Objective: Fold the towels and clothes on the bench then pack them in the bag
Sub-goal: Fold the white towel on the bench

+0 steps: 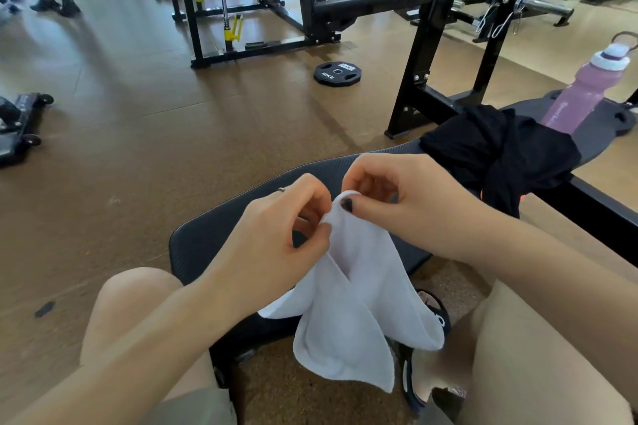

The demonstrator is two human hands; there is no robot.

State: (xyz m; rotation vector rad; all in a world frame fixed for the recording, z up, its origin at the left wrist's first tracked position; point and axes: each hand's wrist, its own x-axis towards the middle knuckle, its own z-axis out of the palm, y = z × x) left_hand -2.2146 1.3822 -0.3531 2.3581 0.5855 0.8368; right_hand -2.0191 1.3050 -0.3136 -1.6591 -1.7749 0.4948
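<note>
Both my left hand (283, 235) and right hand (390, 193) are pinching the white towel's (352, 304) top edge above the table (221, 228), black clothes (500, 152) nearby.

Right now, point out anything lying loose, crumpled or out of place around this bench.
The black garment lies in a crumpled heap on the bench, partly hanging over its far edge, unfolded. A weight plate lies loose on the floor beyond. The pink bottle stands upright. Both hands, left hand and right hand, pinch the white towel.
</note>
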